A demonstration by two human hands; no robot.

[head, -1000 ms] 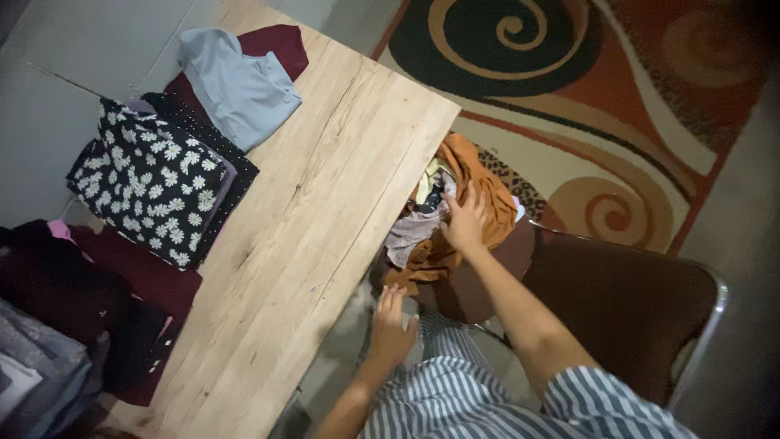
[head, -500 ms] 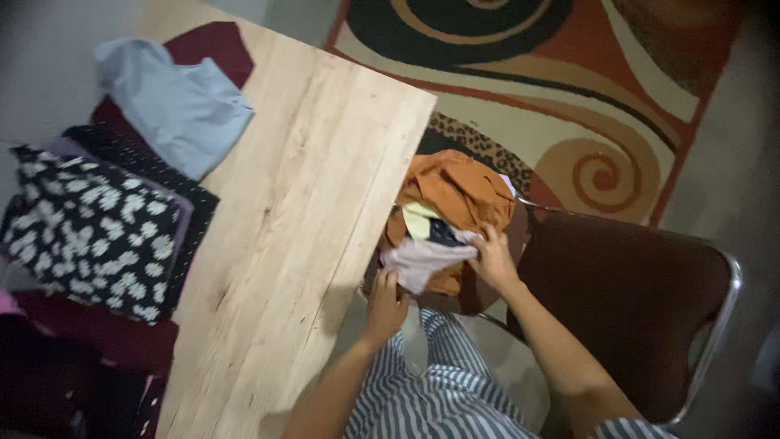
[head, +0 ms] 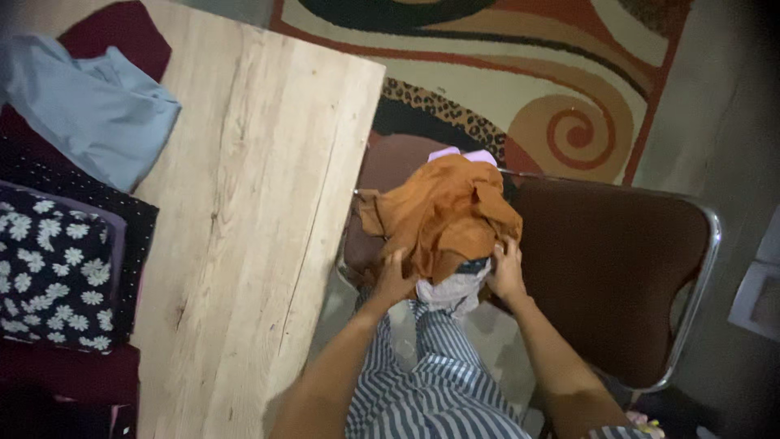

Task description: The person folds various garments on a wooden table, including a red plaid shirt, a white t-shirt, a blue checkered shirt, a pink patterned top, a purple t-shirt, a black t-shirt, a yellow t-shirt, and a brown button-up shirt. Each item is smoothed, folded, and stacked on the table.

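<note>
Both hands, left hand [head: 396, 279] and right hand [head: 505, 272], close on the underside of the orange cloth [head: 443, 215] bundle at frame centre, beside the bench [head: 260, 203], mid-gather; lifting it likely calls for a firm two-sided hold.

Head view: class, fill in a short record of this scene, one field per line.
Left hand: grips the orange garment
Right hand: grips the same bundle
Under bundle: pale cloth
Seat: dark brown chair
Table: light wood, holds a grey-blue garment and a daisy-print cloth
Floor: swirl-pattern rug
</note>
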